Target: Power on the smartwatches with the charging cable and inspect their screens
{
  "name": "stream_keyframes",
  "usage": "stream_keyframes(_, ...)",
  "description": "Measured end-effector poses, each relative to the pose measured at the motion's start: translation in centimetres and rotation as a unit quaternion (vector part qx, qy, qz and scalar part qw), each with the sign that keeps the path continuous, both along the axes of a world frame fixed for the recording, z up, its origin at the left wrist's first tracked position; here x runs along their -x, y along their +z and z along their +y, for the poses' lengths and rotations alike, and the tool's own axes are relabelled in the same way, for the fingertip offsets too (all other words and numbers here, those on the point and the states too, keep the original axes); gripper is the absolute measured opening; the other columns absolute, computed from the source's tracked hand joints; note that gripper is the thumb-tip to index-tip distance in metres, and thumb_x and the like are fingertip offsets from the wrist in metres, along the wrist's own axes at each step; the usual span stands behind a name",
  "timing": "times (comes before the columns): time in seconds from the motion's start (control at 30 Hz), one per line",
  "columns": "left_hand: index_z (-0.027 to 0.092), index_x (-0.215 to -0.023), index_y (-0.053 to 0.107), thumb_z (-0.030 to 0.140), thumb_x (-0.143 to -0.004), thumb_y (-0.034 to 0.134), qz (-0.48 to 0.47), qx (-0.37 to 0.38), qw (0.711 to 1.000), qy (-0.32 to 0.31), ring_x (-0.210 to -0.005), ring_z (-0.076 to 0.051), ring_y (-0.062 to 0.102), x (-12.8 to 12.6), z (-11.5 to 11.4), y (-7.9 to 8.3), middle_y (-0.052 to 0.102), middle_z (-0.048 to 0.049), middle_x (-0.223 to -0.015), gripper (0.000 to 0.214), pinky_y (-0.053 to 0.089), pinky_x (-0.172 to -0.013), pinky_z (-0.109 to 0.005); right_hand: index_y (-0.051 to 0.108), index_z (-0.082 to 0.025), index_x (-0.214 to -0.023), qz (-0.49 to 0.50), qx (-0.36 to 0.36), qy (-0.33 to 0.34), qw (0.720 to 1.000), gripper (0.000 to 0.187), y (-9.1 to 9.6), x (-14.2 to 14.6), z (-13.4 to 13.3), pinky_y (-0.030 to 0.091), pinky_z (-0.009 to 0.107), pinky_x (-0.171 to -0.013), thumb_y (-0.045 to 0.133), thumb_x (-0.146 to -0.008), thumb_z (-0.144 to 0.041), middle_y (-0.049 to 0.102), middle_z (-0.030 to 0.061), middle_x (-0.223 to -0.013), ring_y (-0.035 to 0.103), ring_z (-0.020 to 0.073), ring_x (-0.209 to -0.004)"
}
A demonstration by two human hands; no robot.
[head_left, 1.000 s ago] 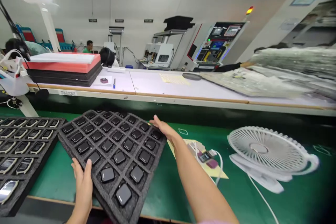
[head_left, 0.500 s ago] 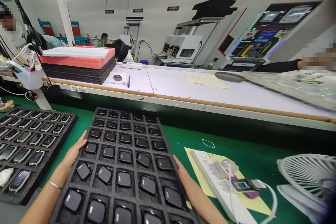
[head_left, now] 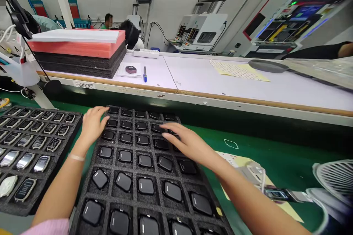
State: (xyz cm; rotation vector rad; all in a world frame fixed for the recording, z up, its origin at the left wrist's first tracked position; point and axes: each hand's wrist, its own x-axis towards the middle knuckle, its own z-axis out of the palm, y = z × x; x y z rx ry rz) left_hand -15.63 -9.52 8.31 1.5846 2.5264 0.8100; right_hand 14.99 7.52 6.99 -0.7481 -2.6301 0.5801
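Observation:
A black foam tray (head_left: 131,170) lies on the green bench top, its cells holding several dark square watch cases (head_left: 145,161). At the tray's far left corner is my left hand (head_left: 93,125), fingers bent forward and thumb apart, with nothing seen in it. My right hand (head_left: 187,143) reaches over the right side of the tray. Its fingers stretch left, slightly apart, above a watch case (head_left: 157,128) in the second row from the back. Whether they touch it I cannot tell. Some cells on the right are hidden beneath this hand.
To the left lies a second foam tray (head_left: 66,145) of silver-framed watch parts. Cables and a small device (head_left: 277,194) rest on yellow paper at right, beside a white fan (head_left: 335,180). A raised white shelf (head_left: 190,77) carries stacked foam (head_left: 79,49) and a blue pen (head_left: 145,74).
Both hands have left the tray's sides. My left hand moved forward to the far corner, and my right hand moved up and left over the cells. The camera view has shifted.

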Motion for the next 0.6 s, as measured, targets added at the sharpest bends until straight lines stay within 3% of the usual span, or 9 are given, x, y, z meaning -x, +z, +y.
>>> stream_keyframes(0.03,0.022,-0.139,0.054,0.030,-0.098,0.046,0.051,0.080,0.995,-0.021,-0.138,-0.034,0.040,0.8,2.1,0.7,0.053,-0.0118,-0.147,0.043,0.029,-0.115,-0.052,0.067,-0.027,-0.124,-0.044,-0.003,0.046,0.998,0.038,0.9,3.0,0.8,0.045,0.045,-0.109,0.046,-0.098,-0.046,0.067,0.0071,-0.129,0.061,0.0274,-0.122)
stream_keyframes(0.07,0.020,-0.133,0.060,0.025,-0.094,0.053,0.060,0.113,0.991,-0.038,-0.135,-0.035,0.042,1.6,4.0,1.1,0.057,-0.0131,-0.141,0.039,0.032,-0.113,-0.050,0.069,-0.025,-0.121,-0.088,-0.012,0.059,0.994,0.033,1.6,6.1,1.4,0.048,0.041,-0.106,0.050,-0.097,-0.037,0.069,0.0075,-0.126,0.063,0.0264,-0.118)
stream_keyframes(0.13,0.020,-0.121,0.066,0.021,-0.087,0.064,0.068,0.153,0.984,-0.055,-0.131,-0.036,0.045,3.1,7.1,1.4,0.062,-0.0132,-0.133,0.033,0.035,-0.110,-0.050,0.068,-0.020,-0.122,-0.133,-0.029,0.037,0.990,0.032,2.1,11.8,2.3,0.046,0.038,-0.106,0.053,-0.095,-0.026,0.067,0.0098,-0.128,0.061,0.0260,-0.121)
stream_keyframes(0.23,0.018,-0.117,0.065,0.030,-0.088,0.069,0.072,0.195,0.976,-0.066,-0.124,-0.031,0.053,4.6,9.2,0.7,0.063,-0.0118,-0.128,0.031,0.042,-0.105,-0.053,0.066,-0.019,-0.125,-0.145,-0.045,0.032,0.988,0.034,1.4,17.1,3.2,0.046,0.039,-0.104,0.057,-0.093,-0.027,0.066,0.0120,-0.130,0.059,0.0279,-0.124)
stream_keyframes(0.3,0.017,-0.120,0.063,0.036,-0.093,0.064,0.074,0.211,0.972,-0.071,-0.118,-0.027,0.058,5.3,9.4,0.1,0.061,-0.0108,-0.129,0.033,0.047,-0.101,-0.052,0.068,-0.022,-0.121,-0.153,-0.047,0.041,0.986,0.033,0.7,18.3,3.8,0.048,0.040,-0.101,0.062,-0.090,-0.034,0.068,0.0100,-0.126,0.061,0.0284,-0.120)
stream_keyframes(0.43,0.018,-0.122,0.062,0.037,-0.095,0.061,0.061,0.215,0.972,-0.073,-0.115,-0.025,0.060,5.6,9.1,-0.6,0.061,-0.0104,-0.129,0.033,0.051,-0.098,-0.049,0.070,-0.026,-0.114,-0.157,-0.047,0.056,0.985,0.035,0.0,18.0,4.6,0.048,0.046,-0.099,0.067,-0.085,-0.046,0.068,0.0088,-0.124,0.062,0.0306,-0.116)
stream_keyframes(0.6,0.019,-0.122,0.063,0.039,-0.088,0.069,0.026,0.193,0.980,-0.041,-0.125,-0.030,0.051,5.3,8.7,-1.4,0.055,-0.0111,-0.135,0.040,0.043,-0.105,-0.053,0.071,-0.028,-0.113,-0.136,-0.060,0.049,0.988,0.033,-0.7,17.3,5.1,0.037,0.058,-0.107,0.065,-0.085,-0.045,0.061,0.0100,-0.133,0.049,0.0373,-0.130)
